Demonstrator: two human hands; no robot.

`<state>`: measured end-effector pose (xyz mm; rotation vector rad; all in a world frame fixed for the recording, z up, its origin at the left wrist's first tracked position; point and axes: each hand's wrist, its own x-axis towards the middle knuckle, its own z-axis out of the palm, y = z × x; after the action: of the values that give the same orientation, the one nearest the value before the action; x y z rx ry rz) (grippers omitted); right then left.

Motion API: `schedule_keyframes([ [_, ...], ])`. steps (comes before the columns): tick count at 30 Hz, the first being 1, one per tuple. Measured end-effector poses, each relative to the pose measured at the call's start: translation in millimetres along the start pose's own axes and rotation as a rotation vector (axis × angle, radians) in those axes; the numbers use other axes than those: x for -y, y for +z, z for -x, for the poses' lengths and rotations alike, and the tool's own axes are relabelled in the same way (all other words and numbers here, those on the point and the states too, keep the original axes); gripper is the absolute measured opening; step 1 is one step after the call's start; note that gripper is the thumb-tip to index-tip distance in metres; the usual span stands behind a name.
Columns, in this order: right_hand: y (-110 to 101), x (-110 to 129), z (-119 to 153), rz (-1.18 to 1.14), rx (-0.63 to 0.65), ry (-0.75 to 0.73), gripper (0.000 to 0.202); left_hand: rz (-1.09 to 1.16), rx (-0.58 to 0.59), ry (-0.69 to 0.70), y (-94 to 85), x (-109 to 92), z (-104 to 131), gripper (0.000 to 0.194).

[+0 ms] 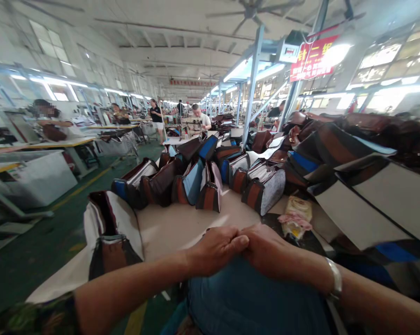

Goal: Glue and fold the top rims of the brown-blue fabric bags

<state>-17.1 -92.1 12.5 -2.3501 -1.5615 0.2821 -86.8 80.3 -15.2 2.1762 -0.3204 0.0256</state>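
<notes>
One plain dark-blue fabric pc (259, 300), smooth-ish w/ faint creases, sits right under the L hand (213, 251) & R hand (271, 253), this side of the tabletop (182, 223). Hands are pressed together, fingers curled; can't tell if they're pinching it tbh. Top edge's mostly hidden by them, bottom's cut off by the frame.

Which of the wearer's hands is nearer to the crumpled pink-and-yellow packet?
Right. The right hand is nearer the camera than the packet, slightly left of it; the left hand is farther left.
</notes>
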Motion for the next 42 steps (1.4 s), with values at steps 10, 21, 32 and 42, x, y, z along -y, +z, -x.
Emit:
schedule_keyframes([
  [10, -27, -81, 38, -0.625, 0.270, 0.037, 0.052, 0.279, -0.405, -0.129, 5.7, 55, -18, 0.080],
  [21, 25, -52, 31, -0.998, 0.023, -0.069, 0.029, 0.191, -0.129, -0.119, -36.0, 49, 10, 0.084],
  [32, -14, -7, 23, -0.625, -0.013, -0.069, 0.028, 0.303, 0.381, -0.072, -40.8, -31, 15, 0.047],
  [42, -28, 2, 26, -0.703, -0.007, -0.147, 0.027, 0.356, 0.308, 0.125, -42.0, -31, 15, 0.024],
])
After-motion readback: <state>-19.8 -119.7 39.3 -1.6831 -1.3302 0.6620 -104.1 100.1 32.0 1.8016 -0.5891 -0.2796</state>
